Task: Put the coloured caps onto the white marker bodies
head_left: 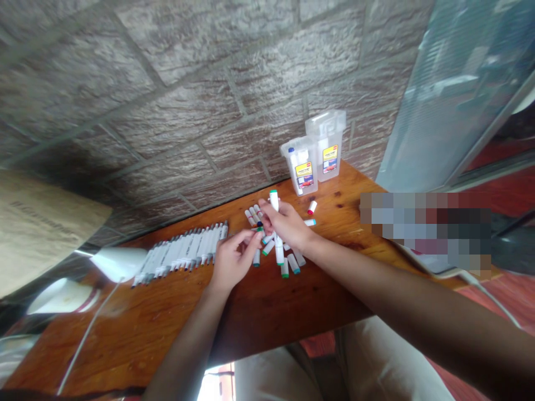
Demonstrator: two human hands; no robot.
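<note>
The held marker (277, 231) is white; its ends, green.

The right grip (290, 225) holds a green-ended white marker (278, 245) near the left grip (234, 259), over short white pieces (293, 264).

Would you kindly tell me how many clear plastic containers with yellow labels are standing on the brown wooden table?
2. One clear plastic container with a yellow label stands by the grey-brown stone wall; the other container stands beside it, on its right in the picture.
</note>
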